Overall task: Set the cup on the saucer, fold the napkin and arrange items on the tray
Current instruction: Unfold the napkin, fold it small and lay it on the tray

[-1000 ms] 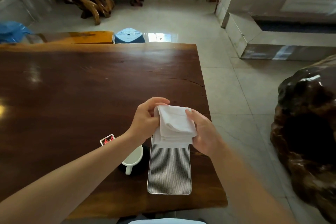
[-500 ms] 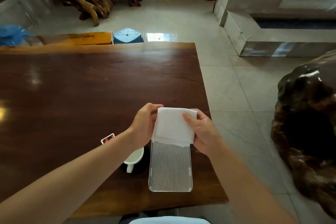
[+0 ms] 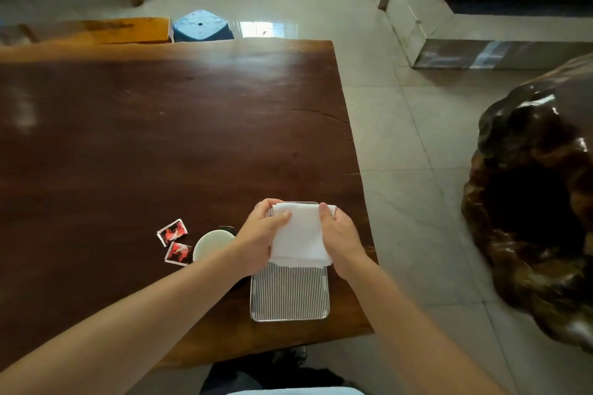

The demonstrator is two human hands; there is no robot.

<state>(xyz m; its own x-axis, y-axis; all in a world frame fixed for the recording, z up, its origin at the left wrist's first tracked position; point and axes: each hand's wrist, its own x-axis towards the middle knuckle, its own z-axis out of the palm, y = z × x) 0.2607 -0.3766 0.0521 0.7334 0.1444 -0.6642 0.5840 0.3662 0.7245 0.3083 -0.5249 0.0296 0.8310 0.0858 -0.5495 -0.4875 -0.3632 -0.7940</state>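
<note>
A folded white napkin lies over the far half of a clear ribbed tray near the table's front right edge. My left hand grips the napkin's left side and my right hand grips its right side. Left of the tray, a white cup stands on a dark saucer, partly hidden by my left forearm. Two red sachets lie on the table left of the cup.
The dark wooden table stretches far to the left and back. Its right edge drops to a tiled floor. A large dark carved wooden piece stands at the right. A blue stool sits beyond the table.
The napkin was held bunched above the tray, then flattened into a fold. It is now lowered onto the tray's far half with both hands still on its sides. The view tilted down.
</note>
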